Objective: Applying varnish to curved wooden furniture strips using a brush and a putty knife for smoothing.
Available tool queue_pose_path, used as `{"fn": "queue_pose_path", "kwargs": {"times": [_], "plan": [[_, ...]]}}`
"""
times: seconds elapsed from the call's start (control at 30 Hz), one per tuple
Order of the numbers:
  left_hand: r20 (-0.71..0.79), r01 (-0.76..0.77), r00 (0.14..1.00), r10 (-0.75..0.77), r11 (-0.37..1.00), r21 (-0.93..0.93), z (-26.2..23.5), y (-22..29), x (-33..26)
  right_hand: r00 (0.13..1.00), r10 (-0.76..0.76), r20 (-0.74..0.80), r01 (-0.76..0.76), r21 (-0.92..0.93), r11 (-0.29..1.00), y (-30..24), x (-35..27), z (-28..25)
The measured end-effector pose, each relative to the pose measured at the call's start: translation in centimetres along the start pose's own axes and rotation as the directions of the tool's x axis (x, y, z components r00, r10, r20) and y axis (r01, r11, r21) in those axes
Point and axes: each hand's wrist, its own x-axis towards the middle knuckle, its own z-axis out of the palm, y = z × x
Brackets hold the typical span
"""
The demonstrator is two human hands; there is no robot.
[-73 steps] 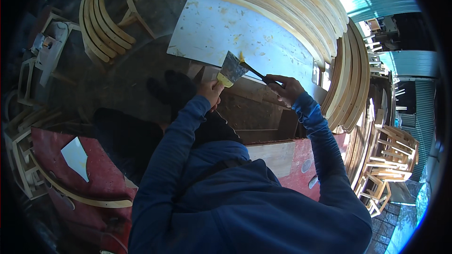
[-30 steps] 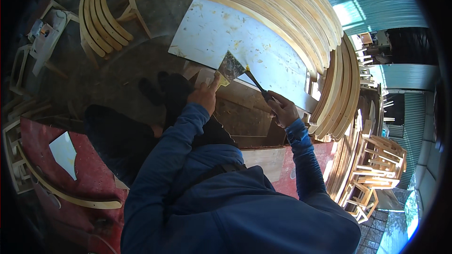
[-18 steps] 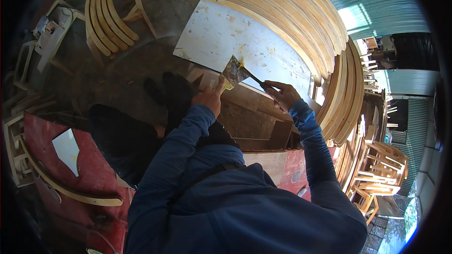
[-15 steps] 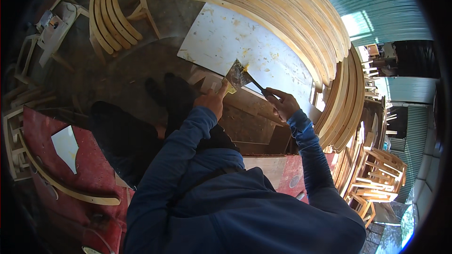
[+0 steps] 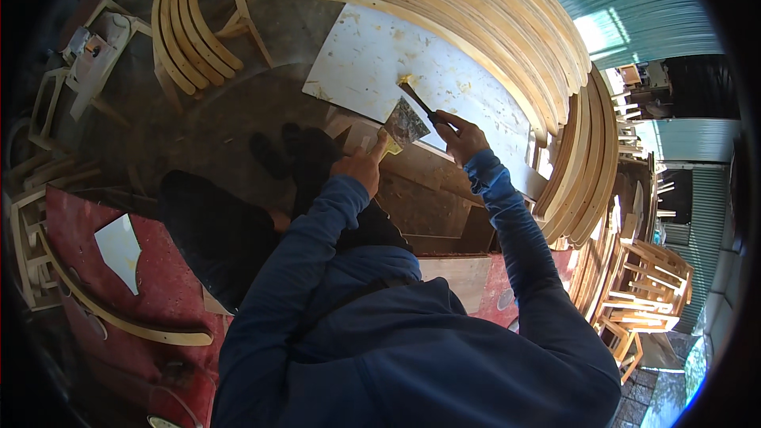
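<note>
My left hand is closed on a wide scraper with a yellow handle and a smeared, square metal blade. To its right, my right hand grips the dark handle of a narrow putty knife. A lump of yellowish putty shows at the knife's tip, over a white board spotted with the same colour. Whether the tip touches the board I cannot tell. The scraper blade overlaps the board's near edge in view, just below the knife.
Curved wooden pieces lie stacked along the board's far side, with more at the right. Another curved stack rests on a wooden frame at far left. A red panel at lower left carries a white offcut and a curved strip.
My right hand has moved away from me and slightly left. The putty knife's tip has left the scraper blade and is now over the white board. The left hand has barely shifted.
</note>
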Motion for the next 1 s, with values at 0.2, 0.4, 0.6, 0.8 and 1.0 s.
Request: {"fn": "queue_pose_path", "kwargs": {"times": [0.2, 0.4, 0.6, 0.8, 1.0], "plan": [[0.073, -0.062, 0.995, 0.074, 0.986, -0.155, 0.1, -2.8, -1.0, 0.955, -0.157, -0.253, 0.147, -0.057, 0.988, 8.9, -3.3, 1.1], [-0.377, -0.280, 0.923, 0.080, 0.811, -0.513, 1.2, -7.7, -0.9, 0.945, -0.130, -0.301, 0.115, -0.069, 0.991, 13.2, -14.4, -0.3], [-0.356, -0.329, 0.924, 0.139, 0.764, -0.555, 1.5, -6.9, -0.4, 0.973, -0.014, -0.231, -0.100, -0.472, 0.876, 21.9, -21.3, -0.3], [-0.335, -0.342, 0.924, 0.182, 0.786, -0.515, 1.2, -6.3, -1.3, 0.891, 0.453, 0.007, -0.401, -0.454, 0.796, 29.8, -23.8, -1.1], [-0.342, -0.328, 0.925, 0.165, 0.800, -0.502, 1.3, -6.8, -1.3, 0.916, 0.282, -0.287, -0.384, -0.419, 0.823, 29.9, -24.3, -2.4]]}}
